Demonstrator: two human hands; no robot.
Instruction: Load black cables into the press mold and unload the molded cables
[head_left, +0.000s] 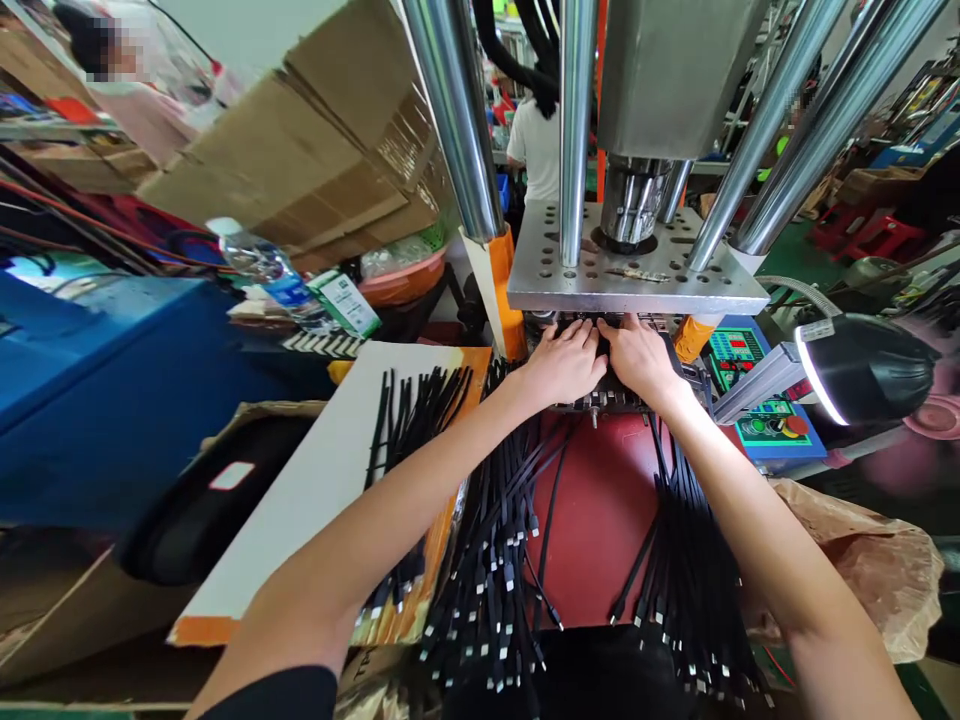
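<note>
My left hand (pixel 566 362) lies palm down over the metal mold (pixel 592 402) under the press plate, fingers stretched out. Beside it my right hand (pixel 637 358) reaches into the same mold with its fingers extended. The fingertips of both are close together, and some are partly hidden near the plate edge. I cannot make out anything held. The thick perforated steel plate (pixel 637 290) hangs just above the fingers. Black cables with metal plugs hang in a left bunch (pixel 487 560) and a right bunch (pixel 694 580), below the mold on either side of a red surface (pixel 596 520).
More black cables (pixel 412 420) lie on a white board (pixel 300 510) at left. A control panel (pixel 757 390) and black lamp (pixel 862 365) stand at right. Steel columns (pixel 461 120) flank the press. A bottle (pixel 262 265) and cardboard (pixel 315 140) are behind; other people stand farther back.
</note>
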